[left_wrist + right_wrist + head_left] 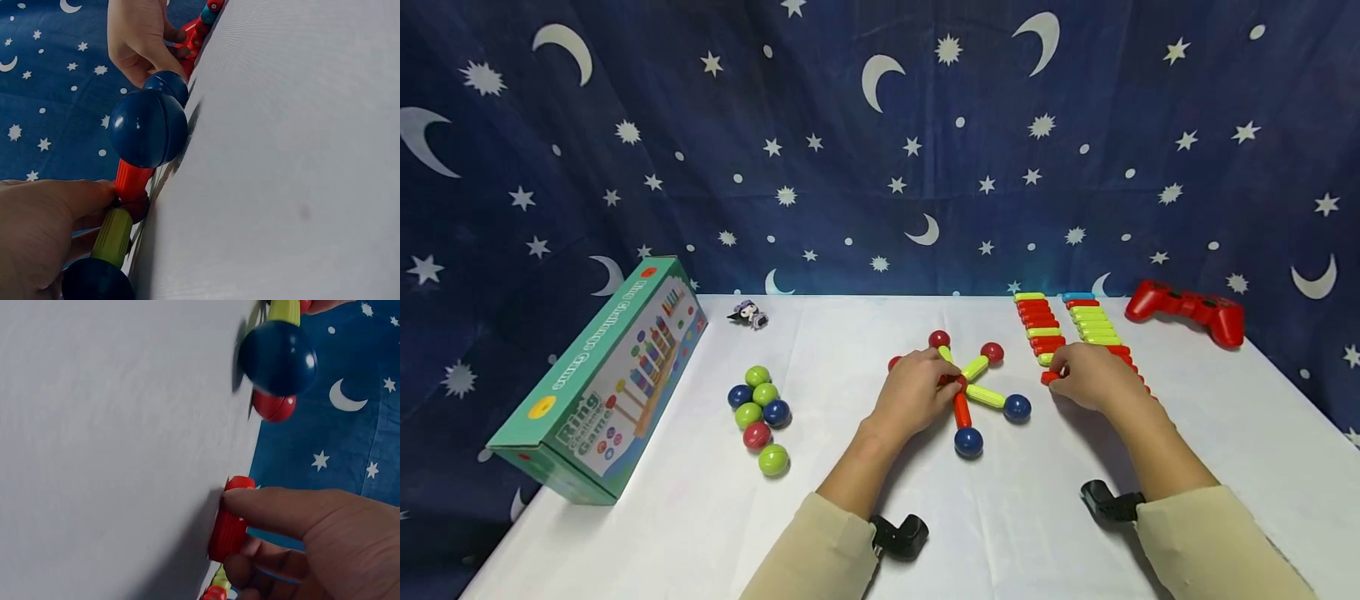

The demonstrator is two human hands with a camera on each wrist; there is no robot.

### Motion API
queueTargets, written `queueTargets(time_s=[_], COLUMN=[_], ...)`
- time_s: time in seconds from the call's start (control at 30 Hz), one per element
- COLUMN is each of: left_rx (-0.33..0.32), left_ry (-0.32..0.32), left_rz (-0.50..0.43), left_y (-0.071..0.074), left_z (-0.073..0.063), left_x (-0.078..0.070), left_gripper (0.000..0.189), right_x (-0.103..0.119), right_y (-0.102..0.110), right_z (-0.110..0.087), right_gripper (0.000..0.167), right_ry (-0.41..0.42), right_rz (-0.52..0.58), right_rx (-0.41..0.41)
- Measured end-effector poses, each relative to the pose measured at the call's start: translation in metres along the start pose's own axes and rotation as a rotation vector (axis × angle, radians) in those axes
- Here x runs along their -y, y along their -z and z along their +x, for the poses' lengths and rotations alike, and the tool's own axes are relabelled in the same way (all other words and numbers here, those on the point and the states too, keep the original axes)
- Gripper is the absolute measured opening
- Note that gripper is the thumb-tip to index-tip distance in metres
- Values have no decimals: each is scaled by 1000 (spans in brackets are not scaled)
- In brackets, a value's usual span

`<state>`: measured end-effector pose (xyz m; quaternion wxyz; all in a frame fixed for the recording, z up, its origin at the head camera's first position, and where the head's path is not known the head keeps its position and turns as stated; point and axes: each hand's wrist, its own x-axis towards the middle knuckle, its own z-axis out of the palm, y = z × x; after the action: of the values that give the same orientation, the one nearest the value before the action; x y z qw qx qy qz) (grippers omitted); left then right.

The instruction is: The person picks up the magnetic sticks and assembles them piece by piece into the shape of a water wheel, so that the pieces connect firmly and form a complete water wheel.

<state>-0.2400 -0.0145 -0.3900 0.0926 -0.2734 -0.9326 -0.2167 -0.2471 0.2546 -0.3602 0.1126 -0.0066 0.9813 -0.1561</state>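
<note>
A star of rods and balls lies mid-table: red and yellow-green rods run out from a red centre ball [961, 382] to blue and red end balls, such as the blue ball [968, 442]. My left hand [917, 387] grips the star near its centre and covers part of it. In the left wrist view its thumb presses by a red rod [132, 180], beside a yellow-green rod [113, 237]. To the right, my right hand [1093, 377] pinches a short red rod [230, 528] between thumb and fingers, apart from the star and close to the rod rows.
Two rows of coloured rods [1037, 321] lie at the right, beside a red game controller [1187, 310]. Several loose balls [757, 436] sit at the left, near a green game box [617, 375] and a small figurine [748, 314]. A starry cloth [850, 150] hangs behind.
</note>
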Motion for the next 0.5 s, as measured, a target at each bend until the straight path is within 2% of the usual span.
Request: queueTargets(time_s=[0.1,0.2,0.33,0.5], left_rx=[4,1,-15,-18], left_ry=[2,-5,-11,-5], left_rz=[5,14,25,45], left_y=[-1,-1,-2,-2], left_z=[-1,-1,-1,-1], left_x=[0,1,2,3], left_gripper=[20,20,20,20], right_x=[3,6,11,18], right_y=[-3,-6,-10,-15], right_z=[-2,-4,-5,-4], right_gripper=[34,34,39,49], right_ry=[14,32,68,74], right_rz=[17,84,195,343], right_rx=[25,29,-6,-50])
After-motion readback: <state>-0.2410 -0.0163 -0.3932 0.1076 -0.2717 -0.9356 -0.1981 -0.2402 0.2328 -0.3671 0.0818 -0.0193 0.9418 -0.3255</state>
